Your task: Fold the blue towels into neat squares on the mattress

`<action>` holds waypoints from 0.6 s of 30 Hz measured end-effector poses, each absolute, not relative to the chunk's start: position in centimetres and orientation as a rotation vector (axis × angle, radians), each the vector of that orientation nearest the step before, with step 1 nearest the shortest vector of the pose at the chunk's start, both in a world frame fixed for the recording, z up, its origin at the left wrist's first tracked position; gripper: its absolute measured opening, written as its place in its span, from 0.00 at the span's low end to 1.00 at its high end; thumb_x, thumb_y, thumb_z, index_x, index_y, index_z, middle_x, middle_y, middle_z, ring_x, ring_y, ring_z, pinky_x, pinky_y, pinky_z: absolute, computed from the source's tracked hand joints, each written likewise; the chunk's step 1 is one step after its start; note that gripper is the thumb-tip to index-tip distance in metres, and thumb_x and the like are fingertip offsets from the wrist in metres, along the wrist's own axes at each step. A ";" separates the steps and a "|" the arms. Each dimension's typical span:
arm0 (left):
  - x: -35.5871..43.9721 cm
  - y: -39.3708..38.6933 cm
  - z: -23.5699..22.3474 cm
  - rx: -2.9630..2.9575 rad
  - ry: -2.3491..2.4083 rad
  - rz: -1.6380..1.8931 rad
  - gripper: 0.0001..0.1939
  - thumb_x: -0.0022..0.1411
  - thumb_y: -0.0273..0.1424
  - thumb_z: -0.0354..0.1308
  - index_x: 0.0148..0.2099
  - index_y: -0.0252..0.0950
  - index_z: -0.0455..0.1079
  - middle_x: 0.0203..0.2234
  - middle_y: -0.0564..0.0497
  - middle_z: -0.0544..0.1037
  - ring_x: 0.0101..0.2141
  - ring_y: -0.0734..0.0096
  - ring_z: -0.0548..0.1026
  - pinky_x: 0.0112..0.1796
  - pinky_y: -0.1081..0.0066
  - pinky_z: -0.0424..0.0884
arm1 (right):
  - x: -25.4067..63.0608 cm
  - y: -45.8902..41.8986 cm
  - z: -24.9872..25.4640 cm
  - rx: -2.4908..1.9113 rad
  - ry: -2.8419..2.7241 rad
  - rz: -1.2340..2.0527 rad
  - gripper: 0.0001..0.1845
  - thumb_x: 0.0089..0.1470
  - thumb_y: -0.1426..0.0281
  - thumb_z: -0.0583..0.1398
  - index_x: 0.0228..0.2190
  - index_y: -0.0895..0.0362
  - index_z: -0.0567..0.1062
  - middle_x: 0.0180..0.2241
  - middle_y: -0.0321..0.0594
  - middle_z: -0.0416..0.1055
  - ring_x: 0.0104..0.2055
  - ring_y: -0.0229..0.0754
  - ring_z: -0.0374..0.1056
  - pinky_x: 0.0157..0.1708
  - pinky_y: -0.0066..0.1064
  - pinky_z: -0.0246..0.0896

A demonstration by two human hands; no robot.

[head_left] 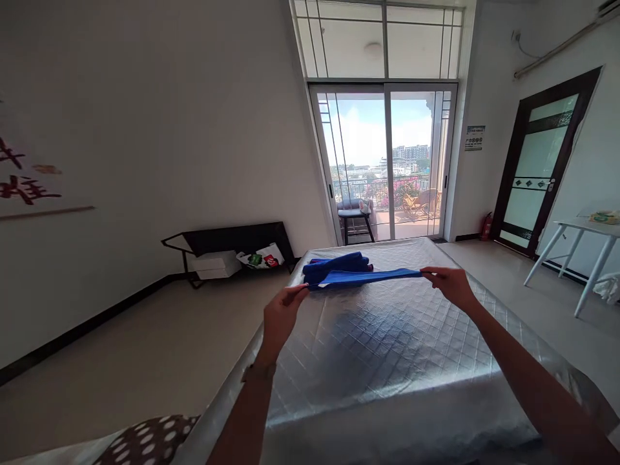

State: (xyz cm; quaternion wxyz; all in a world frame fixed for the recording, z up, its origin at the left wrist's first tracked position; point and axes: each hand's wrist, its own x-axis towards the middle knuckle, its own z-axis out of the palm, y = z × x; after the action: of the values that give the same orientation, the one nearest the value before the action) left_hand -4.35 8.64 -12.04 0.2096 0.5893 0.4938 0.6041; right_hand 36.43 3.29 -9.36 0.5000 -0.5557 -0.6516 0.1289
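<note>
A blue cloth (372, 277) is stretched between my two hands above the mattress. My left hand (283, 314) pinches its left end, and my right hand (451, 287) pinches the right end, with the arm reaching forward. Just behind the cloth, more folded blue fabric (339, 263) lies in a pile, with a bit of dark red showing at its edge. Under both hands is a mattress (378, 342) in a shiny, quilted silver cover. Whether the stretched cloth is a garment I cannot tell.
Against the left wall stands a low black rack (232, 237) holding white boxes (213, 265) and a printed bag (264, 257). A brown polka-dot cloth (150, 442) lies at the lower left. To the right are a white table (588, 226) and a fire extinguisher (486, 227).
</note>
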 end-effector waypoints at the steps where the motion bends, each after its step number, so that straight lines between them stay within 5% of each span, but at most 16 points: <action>1: -4.5 7.9 -14.0 1.690 1.387 1.622 0.23 0.51 0.51 0.62 0.39 0.37 0.77 0.38 0.46 0.84 0.41 0.59 0.80 0.46 0.60 0.74 | 36.5 2.7 -11.2 -1.375 -1.612 0.348 0.24 0.54 0.49 0.60 0.40 0.53 0.84 0.20 0.34 0.76 0.24 0.42 0.73 0.26 0.30 0.64; 9: -5.5 2.8 -24.9 2.328 1.711 0.633 0.11 0.63 0.33 0.51 0.38 0.40 0.76 0.37 0.48 0.83 0.38 0.62 0.80 0.41 0.66 0.74 | 36.6 -0.9 -23.2 -1.633 -1.906 0.508 0.17 0.57 0.65 0.55 0.39 0.52 0.84 0.28 0.39 0.81 0.30 0.47 0.78 0.39 0.37 0.70; 13: -5.5 1.7 -25.1 2.536 1.736 0.571 0.12 0.65 0.28 0.49 0.41 0.41 0.76 0.44 0.48 0.82 0.43 0.62 0.79 0.46 0.63 0.73 | 36.6 -1.9 -23.9 -1.658 -1.943 0.463 0.18 0.56 0.69 0.54 0.39 0.48 0.84 0.41 0.39 0.82 0.38 0.47 0.78 0.46 0.38 0.70; 18: -5.4 0.5 -25.5 2.681 1.693 0.603 0.15 0.68 0.27 0.48 0.40 0.42 0.77 0.42 0.47 0.82 0.43 0.60 0.79 0.47 0.61 0.73 | 36.7 -3.3 -22.8 -1.655 -2.020 0.422 0.18 0.57 0.71 0.54 0.40 0.49 0.83 0.45 0.39 0.81 0.48 0.48 0.76 0.50 0.39 0.69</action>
State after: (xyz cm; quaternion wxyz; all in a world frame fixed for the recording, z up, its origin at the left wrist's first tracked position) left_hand -5.38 0.45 -25.49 -0.0429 0.8298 0.5241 0.1867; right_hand 36.69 -3.29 -22.80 0.2455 -0.6064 -0.7404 0.1548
